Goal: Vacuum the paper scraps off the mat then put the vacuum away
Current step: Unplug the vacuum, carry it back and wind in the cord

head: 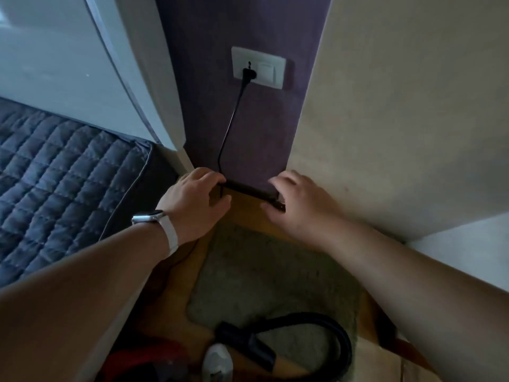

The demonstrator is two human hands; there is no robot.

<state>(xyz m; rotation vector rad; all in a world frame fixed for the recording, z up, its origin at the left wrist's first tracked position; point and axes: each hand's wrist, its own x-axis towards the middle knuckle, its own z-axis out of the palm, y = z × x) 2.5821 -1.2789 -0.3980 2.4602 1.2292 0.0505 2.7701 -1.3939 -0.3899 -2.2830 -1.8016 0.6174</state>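
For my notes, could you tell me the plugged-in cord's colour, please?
The cord is black, clearest in the head view.

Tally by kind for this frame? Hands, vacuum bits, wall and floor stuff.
Hands: 2 (left hand, right hand)
Vacuum parts: 2 (hose, red body)
Power lead: 2 (plug, cord)
Wall plate: 1
Mat: 1
Watch: 1
Total: 9
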